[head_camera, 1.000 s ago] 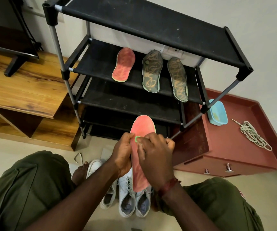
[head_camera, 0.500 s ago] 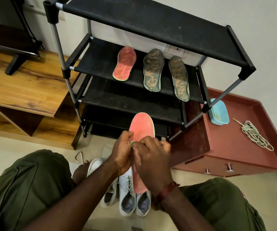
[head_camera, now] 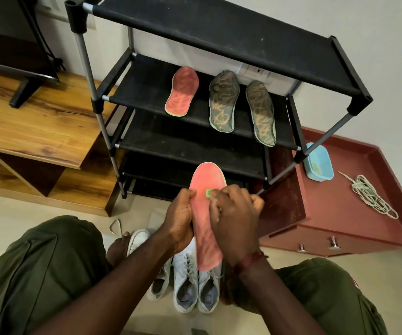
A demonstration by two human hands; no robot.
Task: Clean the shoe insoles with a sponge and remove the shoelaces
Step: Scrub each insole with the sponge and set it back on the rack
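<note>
Pink insole (head_camera: 206,177), held upright over the white shoes (head_camera: 188,281) on the floor: its left edge was gripped by the curled left hand (head_camera: 180,220), and a green sponge (head_camera: 208,193) was pinched against its face by the right hand (head_camera: 235,218). Three other insoles (head_camera: 224,100) were laid on the rack shelf (head_camera: 146,93); shoelaces (head_camera: 371,197) were bundled on the red cabinet (head_camera: 340,213).

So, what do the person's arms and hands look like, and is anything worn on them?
Both forearms are bare, with no sleeves in view. Neither the left hand nor the right hand wears a glove. A dark red thread band circles the right wrist, with loose ends sticking out. No watch shows on either wrist.
</note>
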